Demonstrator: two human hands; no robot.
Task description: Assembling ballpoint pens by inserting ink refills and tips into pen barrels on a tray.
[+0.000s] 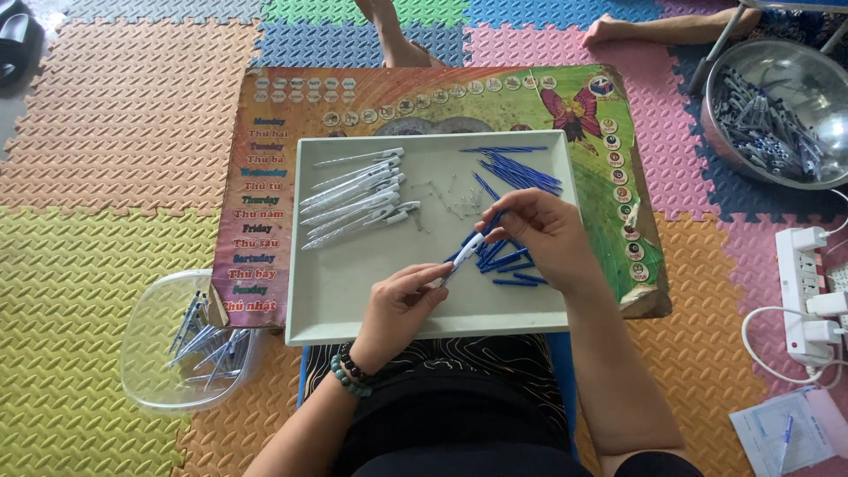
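- At the centre of the head view, a shallow grey rectangular plastic tray (329, 291) is seen resting on a small colourful printed tabletop (265, 97).
- Over the tray's lower middle, a white plastic pen barrel with a blue tip (465, 251) is held between both hands.
- The left hand (399, 305), at about 6 o'clock of the tray, is closed narrowly on the barrel's lower end with thumb and fingertips; beaded bracelets (353, 371) are worn on its wrist.
- The right hand (539, 231), at about 4 o'clock, is pinched on the barrel's upper end.
- White pen barrels (353, 196) are laid in a row at the tray's 10 o'clock.
- Thin blue pen refills (517, 172) are piled at 1 o'clock, with more blue parts (512, 265) just under the right hand.
- Small metal springs (450, 201) are scattered near the tray's middle.
- A clear plastic bowl of finished pens (190, 344) is placed on the foam floor mats (88, 265) at 8 o'clock.
- A steel bowl of pen parts (777, 106) is seen at 2 o'clock, and a white power strip (808, 283) at 3 o'clock.
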